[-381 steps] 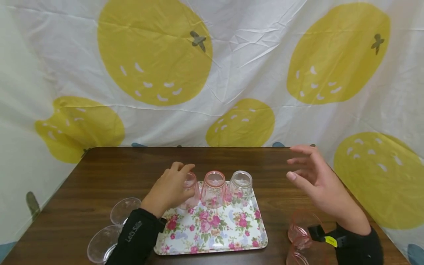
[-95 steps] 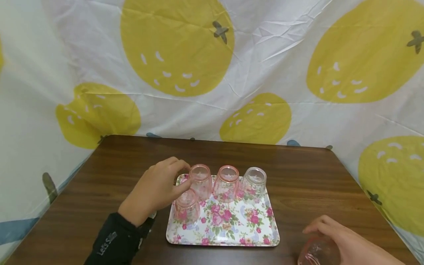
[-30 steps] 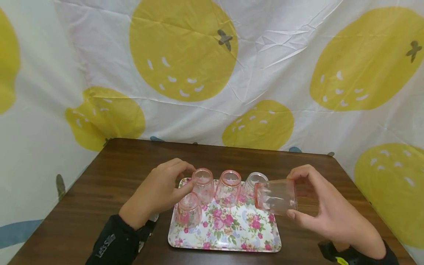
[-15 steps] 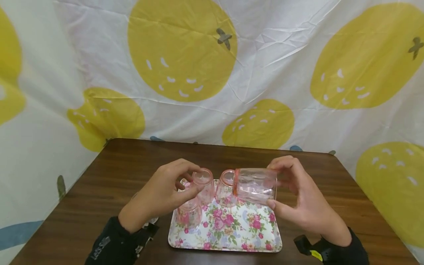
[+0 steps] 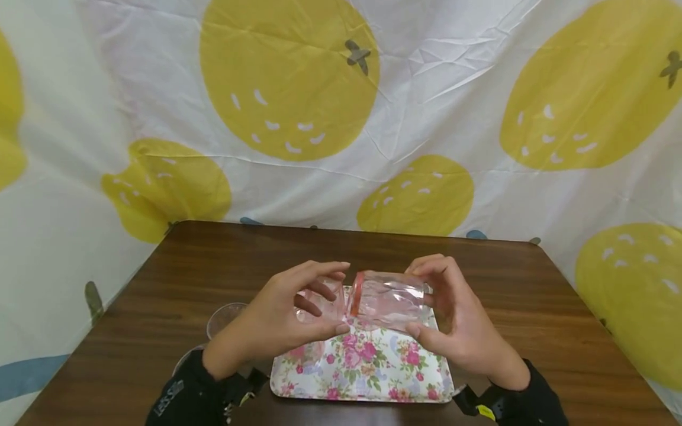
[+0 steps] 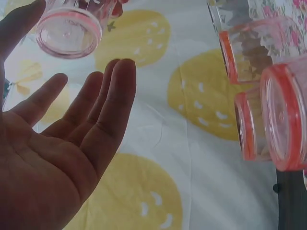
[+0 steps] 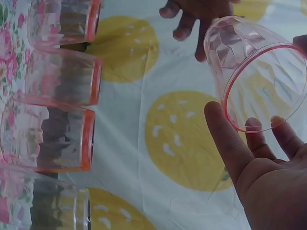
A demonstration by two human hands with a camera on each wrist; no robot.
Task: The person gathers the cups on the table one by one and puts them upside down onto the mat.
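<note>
My right hand (image 5: 458, 322) grips a pink-tinted drinking glass (image 5: 391, 300) near its mouth, holding it sideways above the tray. The glass's thick pink base points left, towards my left hand (image 5: 279, 316). That hand has its fingers spread and holds nothing; a gap shows between it and the glass in the left wrist view. Upside down on the floral tray (image 5: 367, 387) stand pink glasses, among them a back-row one (image 7: 53, 132), and a clear glass (image 7: 57, 203). In the head view my hands and the held glass partly cover them.
Two clear glasses stand on the table at the left, one (image 5: 221, 319) behind the other (image 5: 185, 356), partly behind my left forearm. The brown wooden table (image 5: 565, 349) extends around the tray. A lemon-patterned cloth (image 5: 421, 118) hangs behind it.
A pink glass has joined the tray's left front since the oldest frame. My right hand has lifted another from the right and carried it left; my left hand has shifted right, fingers spreading.
</note>
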